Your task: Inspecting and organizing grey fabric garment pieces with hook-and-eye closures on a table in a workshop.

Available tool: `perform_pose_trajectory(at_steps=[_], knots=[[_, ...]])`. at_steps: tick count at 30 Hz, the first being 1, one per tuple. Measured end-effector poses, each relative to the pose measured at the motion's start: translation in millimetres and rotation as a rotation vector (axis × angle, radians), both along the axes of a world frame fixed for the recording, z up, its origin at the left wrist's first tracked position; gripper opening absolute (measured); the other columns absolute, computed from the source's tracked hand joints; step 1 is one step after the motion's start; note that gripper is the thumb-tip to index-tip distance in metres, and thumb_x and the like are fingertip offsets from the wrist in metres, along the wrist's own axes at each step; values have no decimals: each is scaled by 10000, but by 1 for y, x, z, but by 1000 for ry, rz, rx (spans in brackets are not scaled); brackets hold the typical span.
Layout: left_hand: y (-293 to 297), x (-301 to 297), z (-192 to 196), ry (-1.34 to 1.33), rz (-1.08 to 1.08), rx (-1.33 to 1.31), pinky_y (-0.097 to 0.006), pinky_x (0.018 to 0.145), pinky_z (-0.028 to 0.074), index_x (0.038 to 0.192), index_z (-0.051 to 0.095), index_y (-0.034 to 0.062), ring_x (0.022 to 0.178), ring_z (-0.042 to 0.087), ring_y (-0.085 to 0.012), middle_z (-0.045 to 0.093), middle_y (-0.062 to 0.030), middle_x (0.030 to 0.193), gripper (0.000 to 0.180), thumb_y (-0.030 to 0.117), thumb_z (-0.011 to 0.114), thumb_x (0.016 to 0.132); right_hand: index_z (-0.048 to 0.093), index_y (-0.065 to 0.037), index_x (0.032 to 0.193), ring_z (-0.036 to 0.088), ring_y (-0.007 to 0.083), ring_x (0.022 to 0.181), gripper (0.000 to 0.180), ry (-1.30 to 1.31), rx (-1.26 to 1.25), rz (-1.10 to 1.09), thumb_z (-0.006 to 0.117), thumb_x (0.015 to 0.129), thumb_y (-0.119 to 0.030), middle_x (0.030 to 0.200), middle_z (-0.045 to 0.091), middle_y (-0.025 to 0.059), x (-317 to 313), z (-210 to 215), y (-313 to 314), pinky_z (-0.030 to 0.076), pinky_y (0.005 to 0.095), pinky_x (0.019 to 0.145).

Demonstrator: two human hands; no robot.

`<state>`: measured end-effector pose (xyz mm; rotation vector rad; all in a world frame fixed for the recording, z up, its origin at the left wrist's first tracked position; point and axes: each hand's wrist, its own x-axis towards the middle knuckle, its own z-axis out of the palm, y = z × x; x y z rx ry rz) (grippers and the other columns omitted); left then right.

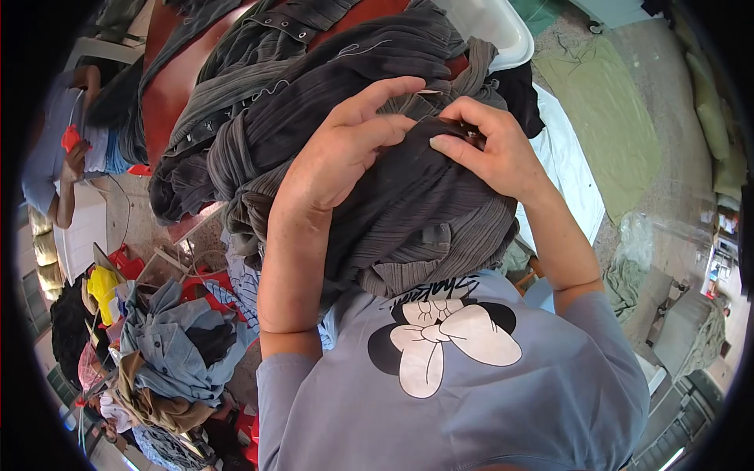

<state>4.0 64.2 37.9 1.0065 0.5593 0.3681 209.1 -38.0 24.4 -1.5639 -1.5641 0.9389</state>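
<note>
Red tabletop (169, 102) behind dark garment (412, 169), top edge clamped in right grip (504, 153), bulk below; left grip (345, 141) parted.

A glossy reddish-brown surface (174, 86) is carrying a pile of dark grey and black ribbed fabric garments (377, 59), some hanging over its near edge. Rightward, a grey floor (674, 118) is holding a spread olive-green cloth sheet (605, 118).

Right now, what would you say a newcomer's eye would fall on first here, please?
Probably the centre, where the right hand pinches a dark garment, with the left hand close beside it. Next might come the large white bow print on the grey-blue shirt below, then the heap of dark ribbed clothes on the red surface above.
</note>
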Motion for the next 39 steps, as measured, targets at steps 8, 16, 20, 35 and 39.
perform_pose_trajectory(at_steps=[8, 16, 20, 35, 39], knots=[[5, -23, -7, 57, -85, 102, -216, 875, 474, 1436, 448, -55, 920, 643, -95, 706, -86, 1047, 625, -5, 593, 830, 620, -17, 958, 512, 59, 699, 151, 30, 133, -75, 693, 926, -146, 769, 596, -2, 8, -4, 9, 425, 237, 641], [2, -25, -8, -23, -6, 47, -234, 886, 491, 1428, 447, -65, 930, 666, -116, 718, -100, 1031, 645, -75, 644, 813, 622, -20, 1020, 584, 96, 740, 158, -38, 187, -151, 679, 946, -147, 859, 641, 19, 26, -3, 13, 466, 247, 690], [3, -22, -10, -39, 32, 37, -225, 864, 497, 1370, 506, -63, 879, 664, -114, 730, -96, 968, 593, -68, 652, 795, 590, -52, 1122, 693, 270, 812, 284, -403, 405, -109, 695, 912, -211, 929, 675, 100, 2, 13, 9, 536, 355, 701], [2, -20, -7, -7, 78, 51, -212, 824, 481, 1341, 510, -114, 832, 660, -109, 730, -95, 900, 596, -10, 713, 790, 596, -74, 962, 641, 270, 732, 238, -529, 601, 106, 749, 830, -201, 834, 603, 63, -17, 15, 3, 498, 368, 614], [0, -19, -5, 9, 77, 52, -184, 811, 468, 1382, 501, -83, 811, 636, -58, 722, -41, 877, 588, -28, 707, 834, 599, -81, 946, 641, 260, 729, 220, -572, 601, 119, 745, 831, -198, 828, 601, 59, -18, 17, 3, 497, 364, 608]])
